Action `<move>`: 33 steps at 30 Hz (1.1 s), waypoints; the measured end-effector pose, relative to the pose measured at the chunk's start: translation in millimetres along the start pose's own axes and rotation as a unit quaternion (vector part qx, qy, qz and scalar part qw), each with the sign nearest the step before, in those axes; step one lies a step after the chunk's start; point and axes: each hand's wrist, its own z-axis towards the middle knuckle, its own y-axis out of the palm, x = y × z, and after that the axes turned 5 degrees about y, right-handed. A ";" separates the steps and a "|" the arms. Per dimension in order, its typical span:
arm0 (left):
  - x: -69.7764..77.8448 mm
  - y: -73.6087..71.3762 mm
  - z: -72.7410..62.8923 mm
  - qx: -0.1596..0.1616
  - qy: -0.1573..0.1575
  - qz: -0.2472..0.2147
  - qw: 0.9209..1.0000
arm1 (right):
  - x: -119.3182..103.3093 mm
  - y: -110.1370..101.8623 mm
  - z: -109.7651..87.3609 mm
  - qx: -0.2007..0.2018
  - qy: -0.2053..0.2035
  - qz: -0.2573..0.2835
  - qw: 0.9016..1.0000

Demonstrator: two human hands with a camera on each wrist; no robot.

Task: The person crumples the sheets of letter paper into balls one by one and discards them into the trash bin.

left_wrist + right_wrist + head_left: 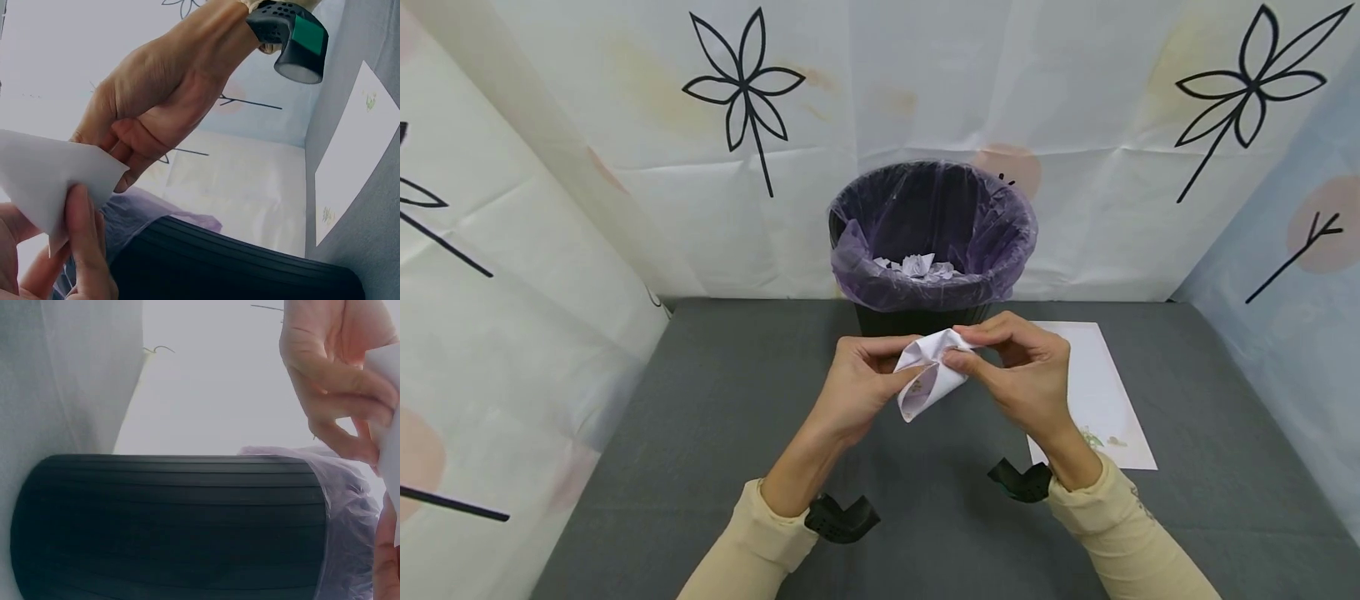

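Both hands meet in front of the bin around a folded sheet of white paper (934,379), bent over on itself with a pale printed inner side showing. My left hand (865,383) pinches its left edge between thumb and fingers. At the upper right corner, my right hand (1022,367) pinches the paper with thumb and index finger. The left wrist view shows the folded paper (56,181) from its plain outer side, coming to a point. In the right wrist view only a strip of the paper (390,437) appears at the right edge.
A black bin (917,321) with a purple plastic liner (887,283) stands behind the hands, crumpled paper pieces (917,267) inside. A flat printed sheet (1112,400) lies right of the right hand on the grey table (730,417). Patterned cloth (760,242) hangs behind.
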 end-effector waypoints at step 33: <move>-24.0 9.8 1.5 -0.041 0.155 -0.122 0.979 | -4.0 5.9 0.5 0.055 -0.043 0.051 0.996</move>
